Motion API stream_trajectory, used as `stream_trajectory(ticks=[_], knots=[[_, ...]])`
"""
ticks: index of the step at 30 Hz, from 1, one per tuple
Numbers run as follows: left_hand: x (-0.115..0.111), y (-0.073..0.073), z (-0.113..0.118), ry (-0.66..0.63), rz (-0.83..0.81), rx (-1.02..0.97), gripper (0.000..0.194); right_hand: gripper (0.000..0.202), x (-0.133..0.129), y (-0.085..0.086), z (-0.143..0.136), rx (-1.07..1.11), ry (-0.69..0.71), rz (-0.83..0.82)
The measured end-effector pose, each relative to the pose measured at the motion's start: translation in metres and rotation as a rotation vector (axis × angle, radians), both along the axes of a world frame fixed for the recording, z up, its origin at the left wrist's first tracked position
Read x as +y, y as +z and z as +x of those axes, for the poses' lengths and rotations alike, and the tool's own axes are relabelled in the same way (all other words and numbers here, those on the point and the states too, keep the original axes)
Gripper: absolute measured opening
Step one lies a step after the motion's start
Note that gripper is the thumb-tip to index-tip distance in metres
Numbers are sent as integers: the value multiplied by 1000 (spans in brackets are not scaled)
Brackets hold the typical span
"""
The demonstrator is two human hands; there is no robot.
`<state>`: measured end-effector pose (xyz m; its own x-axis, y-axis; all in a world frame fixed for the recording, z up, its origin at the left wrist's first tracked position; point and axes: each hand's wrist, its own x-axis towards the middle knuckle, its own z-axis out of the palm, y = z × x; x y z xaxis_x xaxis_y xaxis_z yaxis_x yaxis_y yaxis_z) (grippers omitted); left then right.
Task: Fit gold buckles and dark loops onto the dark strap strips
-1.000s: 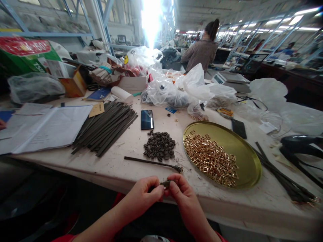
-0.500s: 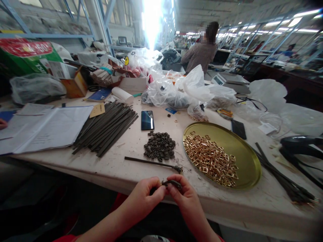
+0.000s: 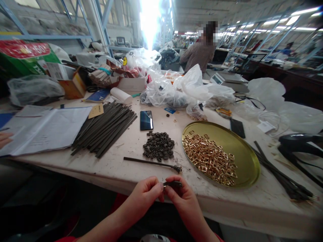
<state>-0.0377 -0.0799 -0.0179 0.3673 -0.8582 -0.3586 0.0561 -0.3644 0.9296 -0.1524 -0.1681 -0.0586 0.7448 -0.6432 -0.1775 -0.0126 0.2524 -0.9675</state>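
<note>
At the table's front edge both hands pinch one dark strap [image 3: 173, 184], fingertips nearly touching. My left hand [image 3: 148, 191] is closed on its left end, where a small gold-coloured glint shows, perhaps a buckle. My right hand [image 3: 182, 195] grips the strap's folded part between thumb and fingers; much of it is hidden. Just beyond lies another dark strap [image 3: 148, 161] with a gold buckle at its right end. Behind that is a pile of small dark loops [image 3: 158, 146]. Gold rectangular buckles [image 3: 209, 158] are heaped on a gold oval tray [image 3: 246, 168] to the right.
Many flat dark straps [image 3: 106, 129] lie at left beside open papers [image 3: 50, 129], where another person's hand [image 3: 4, 138] rests. A phone [image 3: 146, 120] sits behind the loops. Finished-looking straps [image 3: 285, 174] lie far right. Plastic bags [image 3: 174, 90] crowd the back. A person [image 3: 199, 55] stands beyond.
My left thumb has shifted over the strap's end, and the strap in my right fingers has turned slightly. At far left the other person's hand has come further over the papers.
</note>
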Motion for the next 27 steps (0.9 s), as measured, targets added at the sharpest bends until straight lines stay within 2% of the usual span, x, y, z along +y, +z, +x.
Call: stream_trajectory(ticks=[5, 7, 11, 16, 21, 23, 27], knots=[[1, -4, -3, -13, -6, -162, 31, 23, 2, -6, 0, 70, -76, -135], [2, -4, -3, -17, -5, -177, 31, 24, 2, -6, 1, 64, -91, -99], [4, -5, -2, -1, -26, -69, 32, 27, 1, -2, 2, 0, -28, 94], [3, -6, -1, 21, -29, 1, 33, 27, 1, -3, 1, -14, -9, 63], [3, -4, -2, 25, -37, 29, 35, 25, 2, -5, 1, -37, 15, 113], [3, -5, -3, 20, -42, -3, 35, 24, 3, -5, 2, -36, 7, 101], [4, -10, -7, 1, -5, -215, 33, 22, 4, -8, 4, 19, -55, -13]])
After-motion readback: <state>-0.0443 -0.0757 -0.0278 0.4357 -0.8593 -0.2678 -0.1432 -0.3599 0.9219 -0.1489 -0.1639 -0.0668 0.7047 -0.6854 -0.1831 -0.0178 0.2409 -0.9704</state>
